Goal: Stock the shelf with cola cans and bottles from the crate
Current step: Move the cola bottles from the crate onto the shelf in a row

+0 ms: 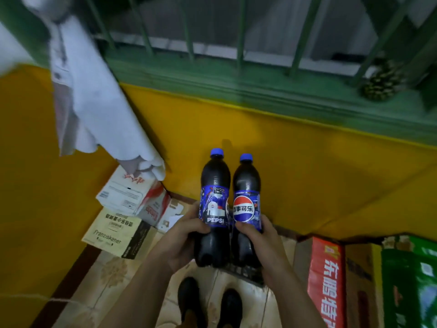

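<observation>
dark crate [248, 273], perhaps, behind both bottles [214, 209]

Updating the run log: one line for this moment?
left hand grips left bottle | right hand grips right bottle | both upright

wall: yellow wall [295, 166] back and left | window: green sill [236, 86] above it, upright green bars [240, 31] | sill far right: pinecone-like thing [380, 81], blurred | left: white cloth [94, 102] hanging | floor left: white-red carton [127, 195] atop tan Franziskaner box [113, 233], tiled floor [113, 280] | floor right: red carton [327, 280], white Chinese lettering; green carton [411, 280] just beside
</observation>
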Motion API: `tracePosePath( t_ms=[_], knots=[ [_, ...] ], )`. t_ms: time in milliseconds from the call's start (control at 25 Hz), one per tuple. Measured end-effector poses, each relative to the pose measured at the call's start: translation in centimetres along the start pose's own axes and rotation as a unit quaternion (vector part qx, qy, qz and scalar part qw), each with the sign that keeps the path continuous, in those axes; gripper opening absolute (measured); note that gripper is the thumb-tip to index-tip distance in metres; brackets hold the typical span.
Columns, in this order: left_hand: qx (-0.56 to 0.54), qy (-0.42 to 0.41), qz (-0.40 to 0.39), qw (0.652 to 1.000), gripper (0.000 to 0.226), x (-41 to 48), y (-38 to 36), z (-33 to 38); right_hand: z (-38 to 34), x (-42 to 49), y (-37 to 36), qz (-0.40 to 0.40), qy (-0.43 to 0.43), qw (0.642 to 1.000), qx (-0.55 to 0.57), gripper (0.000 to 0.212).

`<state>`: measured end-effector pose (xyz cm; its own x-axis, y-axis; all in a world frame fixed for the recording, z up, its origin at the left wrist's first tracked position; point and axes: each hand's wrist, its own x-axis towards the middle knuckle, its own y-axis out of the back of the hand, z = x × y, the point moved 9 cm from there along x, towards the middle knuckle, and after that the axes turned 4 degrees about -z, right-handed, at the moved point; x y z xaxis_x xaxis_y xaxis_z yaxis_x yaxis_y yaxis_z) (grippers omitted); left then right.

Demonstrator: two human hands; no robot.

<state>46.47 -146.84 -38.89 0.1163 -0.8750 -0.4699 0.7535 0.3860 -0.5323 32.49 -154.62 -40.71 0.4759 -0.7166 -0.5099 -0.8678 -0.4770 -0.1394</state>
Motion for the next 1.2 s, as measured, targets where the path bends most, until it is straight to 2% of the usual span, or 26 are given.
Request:
tracePosePath(
  t_ms=[80,240,400,560,680,840,1000,1200],
  knots=[
    [-0.029,-0.041,-0.003,0.999,0.077,-2.2,-1.0,1.5,-1.4,-1.0,-1.7,-0.037,0.017,0.999,-0.009,0.031],
    [-0.011,-0.105,0.076,0.991,0.081,-6.1,-0.3,4.2,-3.6,-2.7,-5.6,-0.09,0.053,0.994,-0.035,0.029],
    [-0.013,-0.158,0.118,0.98,0.069,-10.8,1.1,6.4,-4.3,-4.9,-9.3,-0.143,0.072,0.986,-0.036,0.027],
    [0.023,-0.192,0.166,0.967,0.061,-17.2,3.6,6.1,-3.9,-8.9,-13.7,-0.197,0.092,0.975,-0.05,0.031],
    [0.012,-0.22,0.233,0.947,0.069,-24.1,6.5,3.9,-2.0,-13.3,-17.9,-0.255,0.088,0.961,-0.057,0.036],
    [-0.038,-0.265,0.268,0.925,0.08,-34.8,8.2,-0.5,2.1,-21.6,-23.4,-0.339,0.075,0.932,-0.102,0.049],
    [-0.067,-0.336,0.291,0.893,0.077,-46.5,8.4,-4.7,6.6,-30.4,-28.3,-0.419,0.071,0.895,-0.135,0.039],
    [-0.081,-0.399,0.383,0.829,0.08,-60.1,10.1,-9.8,11.7,-41.7,-34.5,-0.525,0.048,0.834,-0.161,0.035]
  ],
)
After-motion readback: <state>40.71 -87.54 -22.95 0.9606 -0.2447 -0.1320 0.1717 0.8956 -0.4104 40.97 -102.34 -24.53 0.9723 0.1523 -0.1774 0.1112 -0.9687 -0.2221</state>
